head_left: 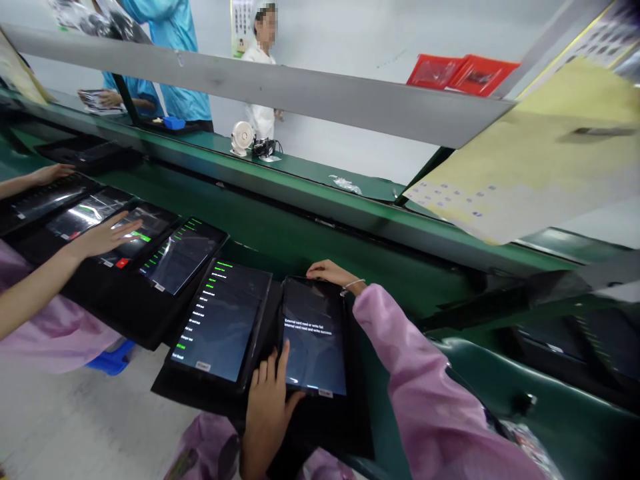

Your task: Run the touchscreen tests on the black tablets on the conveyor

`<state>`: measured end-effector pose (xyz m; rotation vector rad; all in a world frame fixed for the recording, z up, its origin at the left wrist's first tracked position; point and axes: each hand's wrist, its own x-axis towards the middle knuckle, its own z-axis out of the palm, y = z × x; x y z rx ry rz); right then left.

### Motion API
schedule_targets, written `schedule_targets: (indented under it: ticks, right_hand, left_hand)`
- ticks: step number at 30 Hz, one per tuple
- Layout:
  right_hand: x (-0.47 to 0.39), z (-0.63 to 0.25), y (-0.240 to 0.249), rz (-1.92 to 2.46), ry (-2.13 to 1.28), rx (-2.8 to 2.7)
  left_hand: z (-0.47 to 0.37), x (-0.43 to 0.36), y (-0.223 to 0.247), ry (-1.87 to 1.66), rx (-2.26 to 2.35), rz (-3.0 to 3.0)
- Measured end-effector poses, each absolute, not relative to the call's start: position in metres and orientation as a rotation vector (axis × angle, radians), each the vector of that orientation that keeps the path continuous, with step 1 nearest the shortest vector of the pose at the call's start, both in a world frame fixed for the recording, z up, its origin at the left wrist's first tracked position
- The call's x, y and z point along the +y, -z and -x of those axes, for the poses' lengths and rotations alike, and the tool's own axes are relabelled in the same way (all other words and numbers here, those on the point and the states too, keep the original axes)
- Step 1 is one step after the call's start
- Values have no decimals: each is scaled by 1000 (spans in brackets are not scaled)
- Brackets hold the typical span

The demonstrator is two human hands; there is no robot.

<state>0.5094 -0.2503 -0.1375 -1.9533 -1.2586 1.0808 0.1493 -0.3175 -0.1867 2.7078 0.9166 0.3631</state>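
A tablet point(314, 360) lies on a black mat, its dark screen showing white text about external and internal card read and write. My left hand point(270, 400) rests at the tablet's lower left edge, fingers stretched out and thumb apart. At the top edge of the same tablet, my right hand point(333, 272) has its fingers curled together against the rim. Whether anything small is between those fingertips is hidden. To the left, a second tablet point(225, 323) shows a list of test names, some green and some white.
A co-worker's hand point(107, 237) touches another tablet point(135, 233) in the row at left. Above runs a grey shelf rail point(300, 85) with red trays point(463, 73) on it. A yellowish sheet point(530, 160) hangs at right. Across the bench are a small fan point(243, 137) and other people.
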Motion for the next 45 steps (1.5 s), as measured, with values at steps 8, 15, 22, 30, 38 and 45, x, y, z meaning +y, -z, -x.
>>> schedule_targets:
  ticks: [8,15,22,30,38,45]
  right_hand:
    - [-251,-512,139,1941,-1118,-1199]
    - [-249,-514,144,1920,-1152,-1198]
    - [-247,-518,149,1910,-1151,-1225]
    - [-247,-523,154,1924,-1139,-1236]
    - [-247,-519,150,1897,-1122,-1268]
    - [-249,-515,146,1893,-1115,-1282]
  left_hand:
    - [-149,-319,184,-336,943,-2641]
    - [-150,-319,185,-333,939,-2731]
    - [-152,-317,184,-277,922,-2805]
    - [-151,-317,184,-316,945,-2813]
    - [-152,-319,178,-280,961,-2807]
    - [-153,-320,178,-233,994,-2778]
